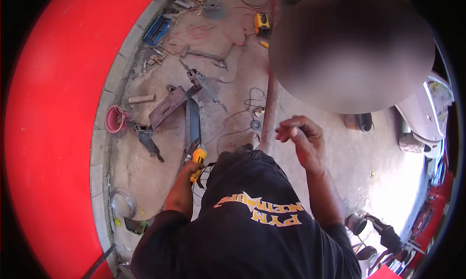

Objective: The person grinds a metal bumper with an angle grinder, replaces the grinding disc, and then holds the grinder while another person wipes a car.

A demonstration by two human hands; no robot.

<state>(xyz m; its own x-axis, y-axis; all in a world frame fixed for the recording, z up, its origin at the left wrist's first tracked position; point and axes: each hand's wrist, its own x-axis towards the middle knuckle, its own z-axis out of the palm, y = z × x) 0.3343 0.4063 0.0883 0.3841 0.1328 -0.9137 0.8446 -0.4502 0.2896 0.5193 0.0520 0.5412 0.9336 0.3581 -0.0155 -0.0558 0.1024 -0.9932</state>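
Observation:
My left hand [193, 170] is wrapped round a yellow power tool [199, 157] that looks like an angle grinder, held low at my left side. Its front end overlaps the near end of a dark metal bar [192, 123] on the concrete. That bar meets a rusty metal plate [167, 107] farther off. In front of my chest, my right hand [306, 140] is raised with nothing in it, fingers loosely bent and thumb apart. Left of its fingertips, a long rusty pipe [270, 104] lies on the floor, with a round disc [256, 125] beside it.
A red wall [53, 133] curves along the left, near a pink bucket [115, 119]. Farther off are a hammer [201, 54], a blue tray [157, 30] and a yellow device [262, 24] among cables. A dark bucket [358, 122] stands right. A blurred oval hides the upper right.

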